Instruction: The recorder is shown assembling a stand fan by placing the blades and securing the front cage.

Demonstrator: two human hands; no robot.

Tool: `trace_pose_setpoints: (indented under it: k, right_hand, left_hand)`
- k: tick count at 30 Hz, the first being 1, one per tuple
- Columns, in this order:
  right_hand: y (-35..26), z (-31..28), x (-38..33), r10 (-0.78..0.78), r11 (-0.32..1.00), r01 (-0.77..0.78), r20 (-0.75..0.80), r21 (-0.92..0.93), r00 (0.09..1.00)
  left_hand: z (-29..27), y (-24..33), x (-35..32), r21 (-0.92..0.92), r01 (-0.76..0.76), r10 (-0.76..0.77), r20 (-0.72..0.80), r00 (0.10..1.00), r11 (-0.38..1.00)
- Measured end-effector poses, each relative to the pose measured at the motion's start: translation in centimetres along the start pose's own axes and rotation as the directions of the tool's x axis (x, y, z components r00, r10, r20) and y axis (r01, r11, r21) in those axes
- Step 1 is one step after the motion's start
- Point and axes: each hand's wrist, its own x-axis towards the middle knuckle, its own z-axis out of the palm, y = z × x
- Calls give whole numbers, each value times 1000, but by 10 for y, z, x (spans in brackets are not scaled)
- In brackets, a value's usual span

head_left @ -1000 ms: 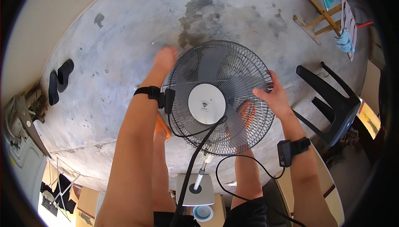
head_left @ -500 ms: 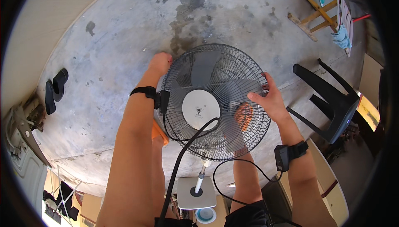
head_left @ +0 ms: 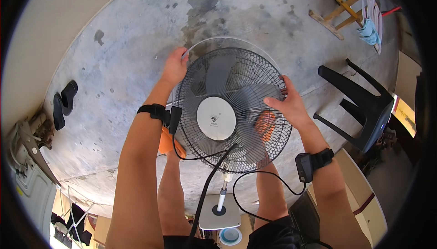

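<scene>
A stand fan's round grey wire grille (head_left: 248, 146) faces up in front of me, grey blades (head_left: 219, 78) behind it and a pale disc (head_left: 216, 118) at its centre. Beyond the grille's far edge curves a thin whitish hoop (head_left: 227, 36). My left hand (head_left: 175, 69) is closed on this hoop at the upper left. On the right, my right hand (head_left: 293, 107) grips the grille's rim, thumb on the front and fingertips at the edge; whether it also holds the hoop cannot be made out. The pole (head_left: 221, 199) rises from a light square base (head_left: 209, 220) between my legs.
A black stool (head_left: 359, 107) lies tipped over at the right. Behind it stands a wooden folding frame (head_left: 341, 10) with a light blue cloth (head_left: 369, 32). Dark slippers (head_left: 69, 97) lie at the left. Black cables (head_left: 202, 194) cross before the fan.
The whitish hoop has come into sight past the grille's far edge. My left hand has moved slightly farther away with it, while my right hand stays at the rim.
</scene>
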Motion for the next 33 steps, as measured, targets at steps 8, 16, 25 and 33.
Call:
trace_pose_setpoints:
  k: [8, 16, 25, 33]
  right_hand:
    - [4, 0, -1, -68, 968, 43, -92, -249, 993]
    - [8, 3, -5, -217, 918, 173, -89, -357, 972]
    - [13, -6, 10, -316, 926, 278, -122, -255, 941]
    - [-8, -20, 94, -44, 998, 51, 217, -27, 975]
  left_hand:
    - [11, -15, -7, 74, 20, -26, 80, 996, 997]
    - [18, -31, -3, 74, 89, -96, 108, 989, 993]
    - [32, -22, -20, 78, 226, -229, 34, 973, 971]
    - [44, -29, -24, -76, 236, -240, -52, 969, 969]
